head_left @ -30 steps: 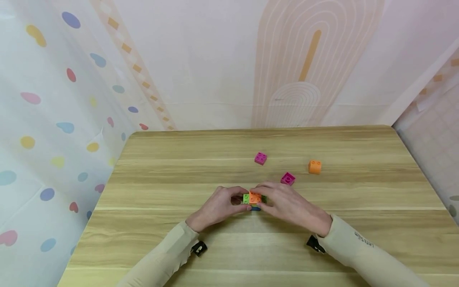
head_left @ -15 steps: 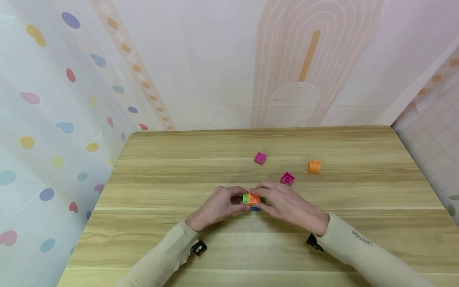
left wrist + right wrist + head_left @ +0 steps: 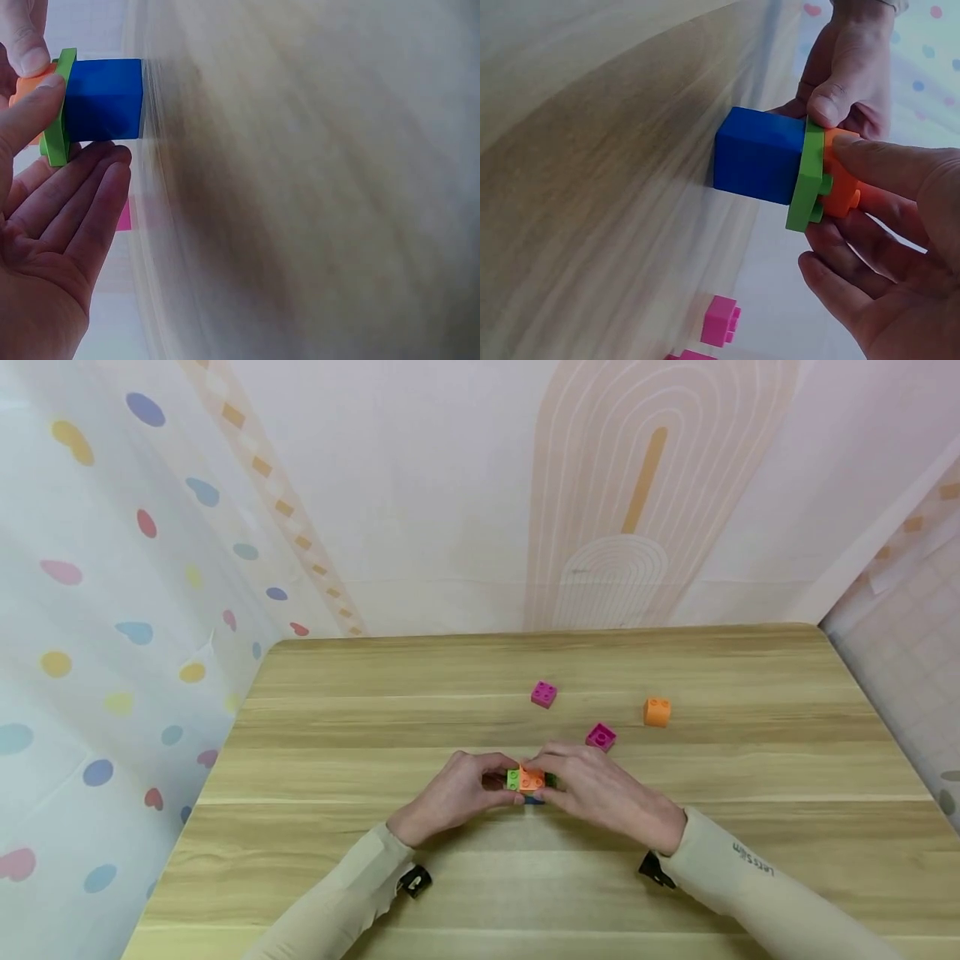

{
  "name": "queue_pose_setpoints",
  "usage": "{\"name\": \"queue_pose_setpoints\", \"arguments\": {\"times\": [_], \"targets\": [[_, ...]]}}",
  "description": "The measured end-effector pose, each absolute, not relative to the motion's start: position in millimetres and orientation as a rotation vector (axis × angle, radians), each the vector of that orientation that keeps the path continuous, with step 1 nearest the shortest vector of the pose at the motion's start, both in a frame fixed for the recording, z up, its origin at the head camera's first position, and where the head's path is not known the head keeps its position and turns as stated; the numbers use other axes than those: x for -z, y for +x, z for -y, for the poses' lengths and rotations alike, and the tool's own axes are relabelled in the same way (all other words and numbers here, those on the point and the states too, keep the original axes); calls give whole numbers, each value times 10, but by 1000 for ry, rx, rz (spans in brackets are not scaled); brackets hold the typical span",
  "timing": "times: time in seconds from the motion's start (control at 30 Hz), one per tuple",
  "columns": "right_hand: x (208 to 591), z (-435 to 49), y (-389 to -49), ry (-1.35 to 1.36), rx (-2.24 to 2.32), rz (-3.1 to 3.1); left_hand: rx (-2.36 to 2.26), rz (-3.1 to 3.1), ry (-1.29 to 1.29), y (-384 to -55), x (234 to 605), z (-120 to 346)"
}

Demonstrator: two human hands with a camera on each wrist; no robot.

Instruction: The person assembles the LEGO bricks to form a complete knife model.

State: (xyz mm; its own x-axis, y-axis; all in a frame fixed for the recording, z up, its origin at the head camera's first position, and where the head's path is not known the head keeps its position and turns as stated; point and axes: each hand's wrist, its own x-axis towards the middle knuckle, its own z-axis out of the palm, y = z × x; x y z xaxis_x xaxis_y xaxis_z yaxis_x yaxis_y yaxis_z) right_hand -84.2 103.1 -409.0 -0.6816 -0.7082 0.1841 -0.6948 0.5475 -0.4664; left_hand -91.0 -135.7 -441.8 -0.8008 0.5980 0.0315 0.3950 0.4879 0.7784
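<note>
A small stack of toy bricks stands on the table between both hands. At its bottom is a tall blue brick [image 3: 757, 154]; a thin, longer green brick [image 3: 805, 176] lies across it, overhanging at the ends. On top sits an orange brick [image 3: 840, 176], with green studs showing beside it. My left hand [image 3: 450, 793] pinches the green brick from the left, thumb near, fingers behind. From the right, my right hand [image 3: 600, 789] grips the orange brick between thumb and fingertips. The right fingers partly hide the green brick's right end in the head view.
Beyond the hands lie a magenta brick [image 3: 543, 694] with studs up and another magenta brick [image 3: 601, 737] turned over, close to the right knuckles. An orange brick with a rounded side [image 3: 657, 712] sits farther right. A patterned cloth [image 3: 450, 510] hangs behind the wooden table [image 3: 360, 693].
</note>
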Motion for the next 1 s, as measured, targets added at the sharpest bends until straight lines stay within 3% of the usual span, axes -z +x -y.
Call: {"name": "queue_pose_setpoints", "arguments": {"times": [0.6, 1.0], "targets": [[4076, -1129, -875, -971, 942, -2682, -1155, -2513, 851, -890, 4406, 1350], [4116, -1246, -1169, -844, 1163, -2833, -1119, -2544, 824, -887, 4404, 1356]]}}
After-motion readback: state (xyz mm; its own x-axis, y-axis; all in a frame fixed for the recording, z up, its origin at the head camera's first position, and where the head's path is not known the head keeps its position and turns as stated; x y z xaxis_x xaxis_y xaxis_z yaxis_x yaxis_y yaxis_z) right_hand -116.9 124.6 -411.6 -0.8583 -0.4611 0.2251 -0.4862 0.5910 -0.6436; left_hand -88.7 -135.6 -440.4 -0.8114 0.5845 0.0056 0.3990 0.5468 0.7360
